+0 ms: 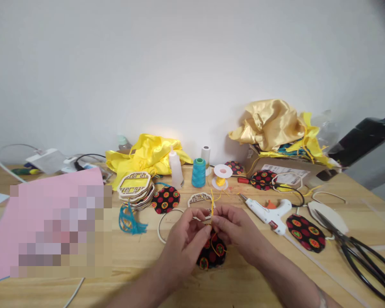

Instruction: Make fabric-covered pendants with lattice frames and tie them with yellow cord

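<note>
Over the middle of the table, my left hand [188, 235] and my right hand [234, 224] meet with fingers pinched around a thin yellow cord [212, 199]. One end of the cord stands up above my fingertips, and a loop of it hangs below them. Under my hands is a rounded black fabric piece [208, 260] with red and orange flower dots, partly covered by my fingers. Just behind my fingertips lies a pale wooden lattice frame [194, 200]. A plain ring [161, 226] rests beside my left hand, partly hidden by it.
Left of my hands are stacked lattice frames [134, 185], a blue tassel [131, 220] and a pink sheet [51, 205]. Behind stand a glue bottle [176, 169], blue thread [198, 173] and a yellow cord spool [222, 172]. At right lie a white glue gun [266, 210] and large black scissors [343, 244].
</note>
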`<state>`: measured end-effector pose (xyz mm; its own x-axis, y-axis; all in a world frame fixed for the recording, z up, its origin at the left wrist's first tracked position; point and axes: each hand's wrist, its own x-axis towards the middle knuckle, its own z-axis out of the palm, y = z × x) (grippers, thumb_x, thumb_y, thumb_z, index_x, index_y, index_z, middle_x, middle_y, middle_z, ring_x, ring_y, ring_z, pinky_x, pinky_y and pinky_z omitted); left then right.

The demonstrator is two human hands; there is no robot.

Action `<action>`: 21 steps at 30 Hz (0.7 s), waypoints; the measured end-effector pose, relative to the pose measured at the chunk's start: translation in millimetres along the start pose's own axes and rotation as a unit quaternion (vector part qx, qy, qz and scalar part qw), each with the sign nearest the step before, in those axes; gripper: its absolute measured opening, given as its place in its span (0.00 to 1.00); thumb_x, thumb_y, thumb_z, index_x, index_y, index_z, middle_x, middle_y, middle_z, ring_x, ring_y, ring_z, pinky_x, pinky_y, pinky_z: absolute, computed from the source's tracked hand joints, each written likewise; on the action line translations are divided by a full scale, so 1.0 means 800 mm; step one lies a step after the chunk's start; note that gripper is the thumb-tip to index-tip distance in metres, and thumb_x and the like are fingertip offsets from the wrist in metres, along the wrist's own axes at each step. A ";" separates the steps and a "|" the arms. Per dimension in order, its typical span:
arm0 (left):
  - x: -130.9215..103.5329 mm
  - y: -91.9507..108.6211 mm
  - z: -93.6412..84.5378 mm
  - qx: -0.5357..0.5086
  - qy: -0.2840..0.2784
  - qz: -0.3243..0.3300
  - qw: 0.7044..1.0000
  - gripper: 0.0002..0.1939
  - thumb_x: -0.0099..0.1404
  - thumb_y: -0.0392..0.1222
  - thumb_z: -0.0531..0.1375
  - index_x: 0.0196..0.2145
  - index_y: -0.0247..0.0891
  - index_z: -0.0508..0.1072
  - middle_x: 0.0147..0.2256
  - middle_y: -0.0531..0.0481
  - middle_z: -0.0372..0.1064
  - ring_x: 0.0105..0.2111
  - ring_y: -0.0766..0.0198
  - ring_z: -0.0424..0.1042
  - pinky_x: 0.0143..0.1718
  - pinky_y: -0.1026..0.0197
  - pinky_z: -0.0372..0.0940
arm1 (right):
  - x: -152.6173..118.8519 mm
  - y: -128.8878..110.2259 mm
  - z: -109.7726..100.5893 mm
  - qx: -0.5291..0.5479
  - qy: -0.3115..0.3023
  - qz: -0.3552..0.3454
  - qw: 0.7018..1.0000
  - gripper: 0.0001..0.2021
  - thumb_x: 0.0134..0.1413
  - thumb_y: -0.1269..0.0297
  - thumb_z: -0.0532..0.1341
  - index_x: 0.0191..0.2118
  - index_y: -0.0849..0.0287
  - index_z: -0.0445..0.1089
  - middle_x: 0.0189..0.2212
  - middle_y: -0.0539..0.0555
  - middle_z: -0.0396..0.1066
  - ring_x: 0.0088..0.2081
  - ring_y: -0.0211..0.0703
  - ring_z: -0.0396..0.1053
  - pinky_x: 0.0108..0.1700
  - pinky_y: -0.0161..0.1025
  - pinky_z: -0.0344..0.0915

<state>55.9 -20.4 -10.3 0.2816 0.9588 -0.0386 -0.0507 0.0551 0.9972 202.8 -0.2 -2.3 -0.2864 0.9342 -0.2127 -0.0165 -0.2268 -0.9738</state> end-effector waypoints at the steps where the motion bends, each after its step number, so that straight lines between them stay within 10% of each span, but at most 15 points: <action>1: 0.002 0.000 -0.001 -0.009 0.001 -0.021 1.000 0.06 0.61 0.42 0.57 0.36 0.39 0.67 0.37 0.47 0.70 0.33 0.63 0.69 0.34 0.62 0.64 | 0.000 0.001 0.000 -0.014 0.009 -0.001 1.000 0.08 0.46 0.64 0.57 0.21 0.60 0.59 0.14 0.43 0.55 0.16 0.28 0.49 0.18 0.29 0.44; 21: 0.013 -0.001 -0.007 -0.066 0.010 -0.113 0.991 0.08 0.53 0.43 0.64 0.23 0.34 0.75 0.14 0.58 0.59 0.14 0.76 0.49 0.15 0.71 0.43 | -0.002 -0.003 -0.002 0.022 -0.017 0.050 0.998 0.10 0.41 0.60 0.62 0.24 0.61 0.63 0.17 0.47 0.64 0.17 0.28 0.53 0.18 0.29 0.45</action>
<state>53.5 -8.9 -11.7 0.2817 0.9228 -0.2629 -0.1134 0.3041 0.9459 205.1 -0.3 0.5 -0.3210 0.8968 -0.3044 -0.0286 -0.3304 -0.9434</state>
